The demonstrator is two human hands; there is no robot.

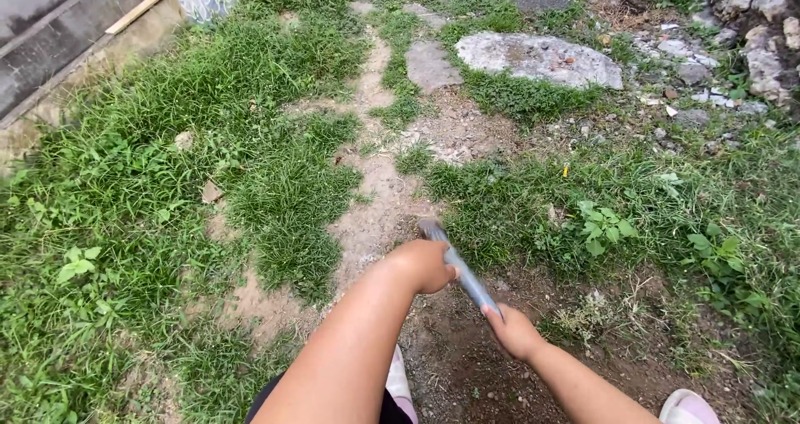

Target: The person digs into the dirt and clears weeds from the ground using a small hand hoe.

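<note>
My left forearm (pixel 350 349) led; both hands, left (pixel 427 266) and right (pixel 512 331), gripped the grey tool handle (pixel 462 274) pointing eleven o'clock; I judged steady, spaced grips best over the dirt path (pixel 375 216).

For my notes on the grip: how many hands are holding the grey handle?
2. The left hand grips the grey handle higher up, towards its far end; the right hand grips its near end.

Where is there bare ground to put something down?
Bare dirt path between grass clumps, ahead of the left hand; flat stone farther up. Dark soil beside the right hand. Crowded: thick grass left, rubble top right.
</note>
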